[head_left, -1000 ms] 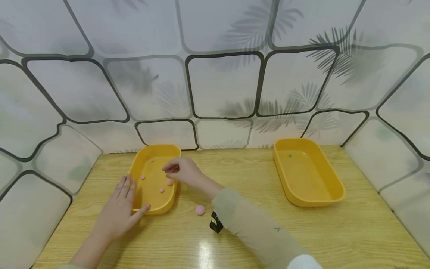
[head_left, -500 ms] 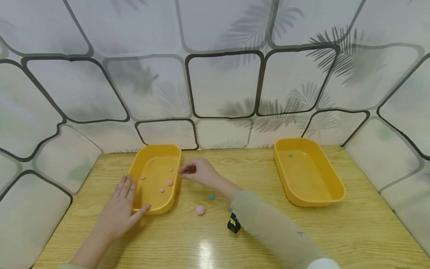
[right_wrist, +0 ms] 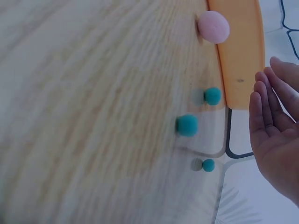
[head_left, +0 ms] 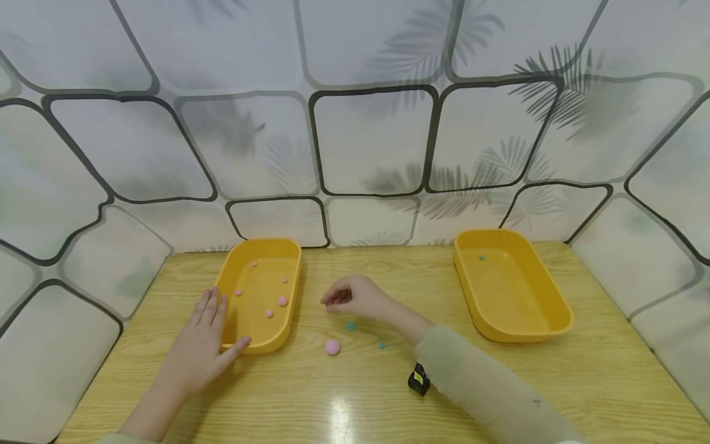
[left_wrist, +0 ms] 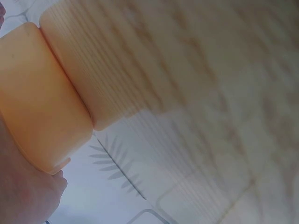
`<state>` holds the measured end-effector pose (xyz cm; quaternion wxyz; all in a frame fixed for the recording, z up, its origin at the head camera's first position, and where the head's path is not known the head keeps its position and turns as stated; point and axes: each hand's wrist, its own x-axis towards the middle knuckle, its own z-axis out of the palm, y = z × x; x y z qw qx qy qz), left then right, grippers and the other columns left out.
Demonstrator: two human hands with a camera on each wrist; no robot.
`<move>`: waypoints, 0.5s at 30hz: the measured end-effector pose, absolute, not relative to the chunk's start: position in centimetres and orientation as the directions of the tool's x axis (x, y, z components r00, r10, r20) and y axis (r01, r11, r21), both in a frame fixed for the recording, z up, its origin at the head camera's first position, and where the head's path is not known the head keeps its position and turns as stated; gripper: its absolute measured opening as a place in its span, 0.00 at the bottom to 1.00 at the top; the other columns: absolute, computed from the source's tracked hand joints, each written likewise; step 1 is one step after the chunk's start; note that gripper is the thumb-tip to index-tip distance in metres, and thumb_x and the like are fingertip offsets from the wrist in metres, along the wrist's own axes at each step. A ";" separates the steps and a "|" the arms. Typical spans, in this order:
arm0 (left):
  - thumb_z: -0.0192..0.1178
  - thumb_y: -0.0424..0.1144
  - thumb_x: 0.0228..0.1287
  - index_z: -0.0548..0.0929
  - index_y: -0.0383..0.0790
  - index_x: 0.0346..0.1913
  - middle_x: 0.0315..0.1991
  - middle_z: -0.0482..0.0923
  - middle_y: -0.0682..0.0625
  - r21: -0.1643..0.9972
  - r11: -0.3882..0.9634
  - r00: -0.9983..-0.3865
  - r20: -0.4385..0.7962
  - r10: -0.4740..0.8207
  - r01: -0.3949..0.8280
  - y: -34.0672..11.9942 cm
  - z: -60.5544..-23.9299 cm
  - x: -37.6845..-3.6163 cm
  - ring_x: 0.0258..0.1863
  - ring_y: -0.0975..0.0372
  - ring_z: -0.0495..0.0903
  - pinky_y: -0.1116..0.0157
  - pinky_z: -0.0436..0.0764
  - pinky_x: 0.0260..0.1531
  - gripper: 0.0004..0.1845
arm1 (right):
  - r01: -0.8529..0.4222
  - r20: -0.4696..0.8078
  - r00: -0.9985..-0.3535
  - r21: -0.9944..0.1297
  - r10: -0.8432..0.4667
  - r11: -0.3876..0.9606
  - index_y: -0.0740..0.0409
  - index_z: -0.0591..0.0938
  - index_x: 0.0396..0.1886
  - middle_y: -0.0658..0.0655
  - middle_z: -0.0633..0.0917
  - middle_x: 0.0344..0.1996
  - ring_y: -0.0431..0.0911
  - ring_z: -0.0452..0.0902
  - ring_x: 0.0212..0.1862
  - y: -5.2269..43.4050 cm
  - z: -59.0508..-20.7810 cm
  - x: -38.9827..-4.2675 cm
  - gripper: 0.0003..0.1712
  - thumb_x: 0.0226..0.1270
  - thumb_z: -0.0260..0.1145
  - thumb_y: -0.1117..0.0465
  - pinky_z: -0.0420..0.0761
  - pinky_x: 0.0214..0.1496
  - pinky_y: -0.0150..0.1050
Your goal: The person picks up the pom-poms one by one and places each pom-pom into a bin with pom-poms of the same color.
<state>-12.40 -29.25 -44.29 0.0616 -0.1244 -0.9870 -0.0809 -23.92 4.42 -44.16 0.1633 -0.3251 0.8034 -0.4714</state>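
Observation:
My left hand (head_left: 196,345) rests with straight fingers on the near left rim of the left yellow tray (head_left: 261,277). Small pink pom-poms, several of them, lie scattered inside that tray. Over the table just right of it hovers my right hand (head_left: 360,301), fingers bent loosely towards the thumb. In the right wrist view a gap shows between that hand's thumb and fingers, with nothing held. Below it on the wood are a teal pom-pom (head_left: 351,325), a smaller teal pom-pom (head_left: 381,346) and a large pink pom-pom (head_left: 332,347). A third teal pom-pom (right_wrist: 208,165) appears only in the right wrist view.
Further right stands a second yellow tray (head_left: 513,296) holding one small teal pom-pom (head_left: 482,258). A small black object with a yellow mark (head_left: 419,379) sits by the right sleeve. A patterned wall (head_left: 371,142) closes off the table's back and sides.
My right hand has left the left tray and moved right over the table, uncovering a small pink pom-pom in the tray and teal pom-poms on the wood. The left hand stays put.

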 end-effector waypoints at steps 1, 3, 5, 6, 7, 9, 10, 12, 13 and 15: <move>0.55 0.63 0.77 0.57 0.16 0.78 0.82 0.48 0.21 0.145 0.956 -0.961 0.143 0.236 0.256 -29.2 -44.3 -12.4 0.83 0.32 0.49 0.46 0.44 0.87 0.52 | -0.364 0.038 -0.732 -0.866 -0.680 0.343 0.66 0.91 0.49 0.60 0.93 0.43 0.32 0.83 0.39 4.6 -44.3 -23.7 0.10 0.72 0.73 0.66 0.86 0.46 0.25; 0.55 0.64 0.78 0.57 0.16 0.78 0.82 0.48 0.21 0.146 0.955 -0.961 0.142 0.237 0.257 -29.3 -44.3 -12.4 0.83 0.32 0.49 0.44 0.46 0.87 0.52 | -0.356 0.026 -0.724 -0.870 -0.689 0.341 0.66 0.91 0.49 0.59 0.93 0.43 0.32 0.82 0.39 4.8 -44.5 -23.4 0.10 0.72 0.73 0.66 0.86 0.46 0.25; 0.55 0.64 0.78 0.58 0.16 0.78 0.82 0.48 0.21 0.146 0.955 -0.961 0.141 0.238 0.258 -29.2 -44.3 -12.4 0.83 0.32 0.49 0.43 0.48 0.86 0.52 | -0.350 0.017 -0.715 -0.874 -0.699 0.337 0.65 0.91 0.49 0.59 0.93 0.43 0.32 0.82 0.39 5.0 -44.8 -23.0 0.10 0.71 0.74 0.66 0.86 0.46 0.25; 0.55 0.64 0.78 0.58 0.16 0.78 0.82 0.48 0.21 0.146 0.955 -0.961 0.140 0.238 0.257 -29.2 -44.2 -12.4 0.83 0.32 0.49 0.42 0.49 0.86 0.52 | -0.346 0.010 -0.712 -0.875 -0.702 0.339 0.65 0.91 0.48 0.59 0.92 0.43 0.32 0.82 0.38 5.1 -44.9 -22.7 0.10 0.71 0.74 0.66 0.85 0.46 0.25; 0.55 0.63 0.78 0.58 0.16 0.78 0.82 0.48 0.21 0.146 0.955 -0.962 0.138 0.237 0.256 -29.2 -44.2 -12.4 0.83 0.32 0.49 0.42 0.49 0.86 0.52 | -0.346 0.005 -0.706 -0.875 -0.708 0.339 0.65 0.91 0.48 0.59 0.92 0.43 0.32 0.81 0.39 5.2 -45.0 -22.5 0.10 0.71 0.74 0.66 0.85 0.46 0.25; 0.56 0.63 0.77 0.58 0.16 0.78 0.82 0.48 0.21 0.145 0.956 -0.962 0.139 0.235 0.255 -29.2 -44.2 -12.4 0.83 0.31 0.49 0.41 0.50 0.85 0.52 | -0.358 0.005 -0.697 -0.869 -0.717 0.343 0.65 0.91 0.47 0.58 0.92 0.42 0.31 0.81 0.39 5.3 -45.4 -22.2 0.09 0.70 0.74 0.67 0.85 0.46 0.25; 0.56 0.63 0.77 0.58 0.16 0.78 0.82 0.48 0.21 0.144 0.956 -0.962 0.138 0.235 0.254 -29.2 -44.2 -12.4 0.83 0.32 0.49 0.41 0.50 0.85 0.52 | -0.365 0.006 -0.691 -0.865 -0.723 0.343 0.65 0.91 0.47 0.58 0.92 0.42 0.31 0.81 0.39 5.4 -45.5 -22.1 0.09 0.70 0.74 0.67 0.85 0.46 0.25; 0.56 0.63 0.77 0.58 0.16 0.78 0.82 0.48 0.21 0.142 0.957 -0.962 0.138 0.233 0.253 -29.2 -44.2 -12.4 0.83 0.32 0.49 0.42 0.50 0.86 0.52 | -0.382 0.009 -0.681 -0.857 -0.733 0.345 0.65 0.91 0.47 0.58 0.92 0.42 0.30 0.80 0.39 5.6 -45.7 -21.8 0.09 0.69 0.75 0.67 0.85 0.46 0.25; 0.56 0.63 0.77 0.59 0.16 0.78 0.82 0.48 0.21 0.141 0.957 -0.962 0.139 0.234 0.253 -29.2 -44.2 -12.4 0.83 0.32 0.49 0.42 0.49 0.86 0.52 | -0.392 0.013 -0.676 -0.853 -0.737 0.344 0.65 0.91 0.47 0.58 0.91 0.42 0.31 0.81 0.39 5.6 -45.7 -21.7 0.10 0.68 0.75 0.67 0.85 0.46 0.25; 0.56 0.63 0.77 0.59 0.16 0.78 0.82 0.48 0.21 0.140 0.957 -0.962 0.140 0.234 0.253 -29.2 -44.2 -12.4 0.83 0.32 0.50 0.43 0.47 0.86 0.52 | -0.410 0.020 -0.667 -0.845 -0.745 0.344 0.64 0.91 0.47 0.58 0.91 0.42 0.31 0.81 0.40 5.7 -45.7 -21.5 0.10 0.67 0.77 0.66 0.85 0.46 0.26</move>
